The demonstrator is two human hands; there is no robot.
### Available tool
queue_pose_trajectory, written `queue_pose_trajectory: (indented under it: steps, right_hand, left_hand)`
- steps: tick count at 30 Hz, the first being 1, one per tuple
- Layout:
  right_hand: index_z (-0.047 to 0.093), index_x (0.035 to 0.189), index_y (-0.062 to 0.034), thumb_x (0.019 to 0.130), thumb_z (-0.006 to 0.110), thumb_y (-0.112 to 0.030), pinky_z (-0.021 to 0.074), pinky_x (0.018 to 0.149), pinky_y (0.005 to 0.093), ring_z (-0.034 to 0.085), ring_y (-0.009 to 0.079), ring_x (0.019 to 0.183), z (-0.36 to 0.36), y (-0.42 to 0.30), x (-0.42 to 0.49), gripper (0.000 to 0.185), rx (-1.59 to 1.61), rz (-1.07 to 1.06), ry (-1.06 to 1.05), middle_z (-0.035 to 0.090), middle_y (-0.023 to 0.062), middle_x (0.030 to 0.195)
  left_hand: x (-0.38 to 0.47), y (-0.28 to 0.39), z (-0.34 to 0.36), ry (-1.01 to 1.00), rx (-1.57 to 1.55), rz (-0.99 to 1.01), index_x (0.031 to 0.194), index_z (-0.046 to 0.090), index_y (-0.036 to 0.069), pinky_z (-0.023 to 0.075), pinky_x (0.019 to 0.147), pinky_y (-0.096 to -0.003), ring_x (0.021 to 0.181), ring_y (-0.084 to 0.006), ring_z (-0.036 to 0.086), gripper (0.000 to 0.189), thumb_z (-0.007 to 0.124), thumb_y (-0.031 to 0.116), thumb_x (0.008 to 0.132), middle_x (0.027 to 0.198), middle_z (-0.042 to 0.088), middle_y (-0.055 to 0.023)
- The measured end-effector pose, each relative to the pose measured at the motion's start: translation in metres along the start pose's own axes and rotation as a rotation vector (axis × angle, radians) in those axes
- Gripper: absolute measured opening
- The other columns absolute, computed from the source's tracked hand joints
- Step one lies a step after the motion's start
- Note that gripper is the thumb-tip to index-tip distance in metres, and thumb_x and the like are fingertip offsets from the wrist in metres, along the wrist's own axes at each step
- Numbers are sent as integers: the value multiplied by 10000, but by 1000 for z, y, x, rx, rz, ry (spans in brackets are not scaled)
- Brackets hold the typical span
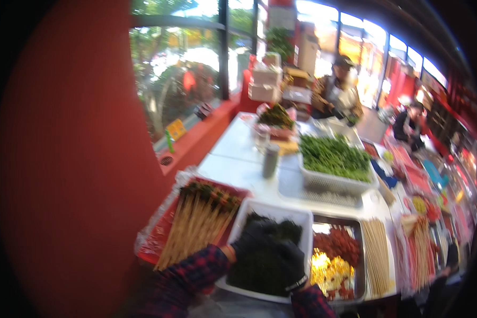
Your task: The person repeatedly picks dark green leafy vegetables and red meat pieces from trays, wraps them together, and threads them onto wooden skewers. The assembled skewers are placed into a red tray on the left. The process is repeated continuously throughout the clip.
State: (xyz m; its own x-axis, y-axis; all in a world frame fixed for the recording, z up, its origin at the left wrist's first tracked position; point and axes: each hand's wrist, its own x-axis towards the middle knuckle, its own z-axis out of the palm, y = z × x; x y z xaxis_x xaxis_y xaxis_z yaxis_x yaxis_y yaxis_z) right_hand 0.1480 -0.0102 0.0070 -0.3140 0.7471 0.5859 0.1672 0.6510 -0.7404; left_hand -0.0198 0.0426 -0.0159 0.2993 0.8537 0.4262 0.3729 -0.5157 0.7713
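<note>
My left hand [254, 240], in a black glove, is over a white plastic tub [309, 234] of dark green leafy stuff [254, 274]. Close beside it, also black-gloved, my right hand [289, 262] is over the same tub. Dark gloves against dark contents hide the fingers, so I cannot tell what either hand holds. A red tray [155, 238] at the left bears skewers [194, 222] threaded with dark greens and reddish pieces. On the tub's right, a steel tray [361, 274] holds red-brown pieces [338, 242] and yellowish pieces [332, 270], with bare wooden skewers [377, 254] alongside.
Beyond the tub stand a grey cylindrical container [270, 160] and a white perforated basket [334, 181] heaped with leafy greens. A red wall [83, 139] borders the left. One person [338, 91] stands across the table; another [409, 125] is farther right, near more trays.
</note>
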Motion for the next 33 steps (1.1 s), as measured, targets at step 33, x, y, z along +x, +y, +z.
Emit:
queue_pose_trajectory:
  steps: [33]
  right_hand:
    - [597,1011,-31,813,586,10,463,664,255,568,128,770,2,6,-4,203,421,495,273,616,40,882]
  left_hand:
    - [-5,41,-5,-65,-911,-444,996,584,63,446,662,-189,757,-74,537,211,577,23,789,877,576,23]
